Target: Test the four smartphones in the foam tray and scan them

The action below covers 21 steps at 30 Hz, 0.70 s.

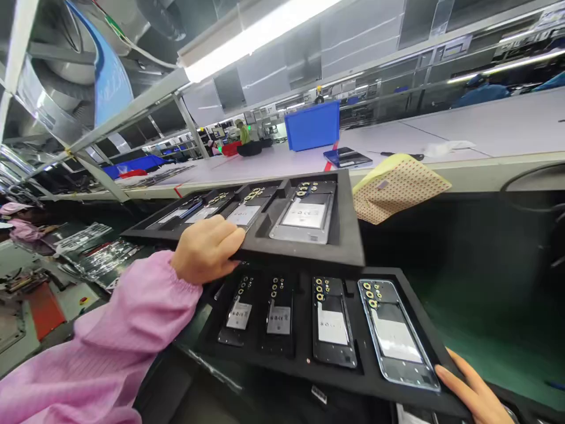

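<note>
Right up close, the right hand [474,386] is at the right corner of the lower black tray [335,380], digits against the edge beside a light-rimmed phone panel [399,335]. Part of that hand is out of frame, so honestly I can't tell how tight it is, pinching or just resting there. That tray holds four phone panels in a row, each with a white label and gold-ish camera rings.

A bit further out, the left hand [209,250], coming out of a pink sleeve [132,306], is curled around the front edge of the upper black tray [304,250], gripping it above the back part of the lower one. Four more labelled panels sit in its slots.

Just right of the upper tray there's a yellow dotted sheet [399,188]. Past that, a dark flat device [348,157] lies on the pale bench [247,164], near a blue bin [312,126]. Way back, somebody in yellow-green [243,133].
</note>
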Motion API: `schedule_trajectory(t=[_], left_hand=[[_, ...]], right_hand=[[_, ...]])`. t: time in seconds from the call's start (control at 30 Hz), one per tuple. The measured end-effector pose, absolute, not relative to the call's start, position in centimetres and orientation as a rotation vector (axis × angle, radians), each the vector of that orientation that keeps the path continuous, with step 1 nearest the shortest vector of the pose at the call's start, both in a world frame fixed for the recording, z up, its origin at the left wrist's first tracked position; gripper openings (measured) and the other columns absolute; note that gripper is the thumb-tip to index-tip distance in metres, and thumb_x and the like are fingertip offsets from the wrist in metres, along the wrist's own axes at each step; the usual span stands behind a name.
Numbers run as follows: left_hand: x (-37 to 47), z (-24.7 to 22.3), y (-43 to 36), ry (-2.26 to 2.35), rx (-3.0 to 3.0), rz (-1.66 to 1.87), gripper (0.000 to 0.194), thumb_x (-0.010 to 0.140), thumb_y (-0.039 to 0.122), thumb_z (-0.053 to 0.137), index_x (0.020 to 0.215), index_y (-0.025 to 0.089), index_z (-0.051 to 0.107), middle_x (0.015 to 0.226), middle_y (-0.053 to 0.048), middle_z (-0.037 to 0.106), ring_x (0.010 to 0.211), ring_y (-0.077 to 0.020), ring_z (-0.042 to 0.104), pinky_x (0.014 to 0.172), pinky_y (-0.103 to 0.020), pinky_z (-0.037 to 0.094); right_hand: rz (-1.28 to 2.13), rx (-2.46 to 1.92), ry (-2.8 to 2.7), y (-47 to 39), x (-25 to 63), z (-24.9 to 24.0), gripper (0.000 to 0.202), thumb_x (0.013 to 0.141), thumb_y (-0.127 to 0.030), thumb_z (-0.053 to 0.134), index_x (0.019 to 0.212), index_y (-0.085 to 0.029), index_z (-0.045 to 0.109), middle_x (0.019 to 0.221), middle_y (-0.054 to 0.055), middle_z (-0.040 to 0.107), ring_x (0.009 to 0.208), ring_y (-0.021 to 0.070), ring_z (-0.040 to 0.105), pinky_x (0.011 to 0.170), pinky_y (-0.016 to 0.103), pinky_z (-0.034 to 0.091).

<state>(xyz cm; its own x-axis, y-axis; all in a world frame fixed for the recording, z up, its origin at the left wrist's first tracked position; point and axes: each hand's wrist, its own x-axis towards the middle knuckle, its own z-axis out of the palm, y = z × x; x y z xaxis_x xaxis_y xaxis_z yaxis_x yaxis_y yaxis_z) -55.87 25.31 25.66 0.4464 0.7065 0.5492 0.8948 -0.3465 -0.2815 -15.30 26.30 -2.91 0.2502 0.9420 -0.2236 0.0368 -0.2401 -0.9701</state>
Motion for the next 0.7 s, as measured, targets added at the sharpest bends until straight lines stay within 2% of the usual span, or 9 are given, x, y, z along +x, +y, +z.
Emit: schedule_trajectory(t=[0.13, 0.27, 0.37, 0.47, 0.53, 0.6, 0.7], left_hand=[[-51.4, 22.3, 21.2, -1.297, -2.272, -0.551, 0.016, 0.072, 0.034, 0.053, 0.083, 0.025, 0.062, 0.072, -0.005, 0.06, 0.063, -0.0184, 0.051, 0.058, -0.033, 0.042], [-47.2, 16.3, 20.4, -1.083, -2.345, -0.431, 0.014, 0.077, 0.021, 0.045, 0.08, 0.02, 0.059, 0.066, -0.004, 0.058, 0.058, -0.0156, 0.047, 0.052, -0.03, 0.037], [-44.8, 11.8, 20.3, -1.055, -2.415, -0.408, 0.017, 0.082, 0.029, 0.047, 0.074, 0.017, 0.056, 0.06, -0.003, 0.053, 0.055, -0.0143, 0.044, 0.049, -0.03, 0.033], [-42.4, 8.8, 19.5, -1.107, -2.427, -0.538, 0.034, 0.079, 0.046, 0.054, 0.061, 0.017, 0.05, 0.051, 0.001, 0.043, 0.05, -0.0119, 0.037, 0.047, -0.029, 0.026], [-40.6, 7.8, 19.0, -1.114, -2.386, -0.751, 0.038, 0.074, 0.042, 0.062, 0.052, 0.018, 0.043, 0.046, 0.004, 0.035, 0.048, -0.0106, 0.031, 0.046, -0.03, 0.019], [-38.8, 7.1, 18.8, -1.092, -2.358, -0.946, 0.04, 0.07, 0.029, 0.069, 0.048, 0.018, 0.038, 0.043, 0.005, 0.031, 0.047, -0.0096, 0.027, 0.048, -0.03, 0.015], [-36.8, 6.4, 18.8, -1.093, -2.38, -1.027, 0.036, 0.068, 0.021, 0.069, 0.048, 0.017, 0.04, 0.043, 0.005, 0.034, 0.048, -0.0089, 0.03, 0.048, -0.029, 0.018]], right_hand=[[1.316, -1.51, -0.914, 25.9, -16.1, -1.1, 0.065, 0.052, -0.056, 0.069, 0.107, -0.023, 0.061, 0.112, 0.004, 0.064, 0.105, 0.0284, 0.058, 0.079, 0.032, 0.054], [1.376, -1.407, -0.906, 25.4, -16.9, -0.1, 0.064, 0.058, -0.057, 0.066, 0.111, -0.022, 0.059, 0.118, 0.005, 0.061, 0.112, 0.0269, 0.054, 0.089, 0.035, 0.049], [1.46, -1.319, -0.797, 24.9, -17.1, 0.3, 0.064, 0.07, -0.068, 0.048, 0.115, -0.023, 0.058, 0.12, 0.006, 0.06, 0.114, 0.027, 0.053, 0.09, 0.039, 0.048], [1.575, -1.228, -0.726, 24.2, -17.1, 0.6, 0.071, 0.074, -0.074, 0.034, 0.123, -0.025, 0.054, 0.123, 0.006, 0.058, 0.116, 0.0278, 0.051, 0.09, 0.042, 0.047], [1.594, -1.204, -0.699, 23.9, -17.0, 0.7, 0.066, 0.074, -0.07, 0.042, 0.124, -0.028, 0.052, 0.13, 0.003, 0.052, 0.122, 0.0259, 0.045, 0.095, 0.039, 0.044], [1.579, -1.238, -0.694, 23.7, -16.9, 0.6, 0.063, 0.07, -0.061, 0.057, 0.124, -0.03, 0.051, 0.135, 0.0, 0.047, 0.125, 0.0238, 0.041, 0.099, 0.035, 0.04], [1.565, -1.298, -0.702, 23.8, -16.7, 0.4, 0.068, 0.065, -0.049, 0.068, 0.127, -0.029, 0.047, 0.137, 0.001, 0.045, 0.126, 0.0234, 0.04, 0.102, 0.034, 0.037]])
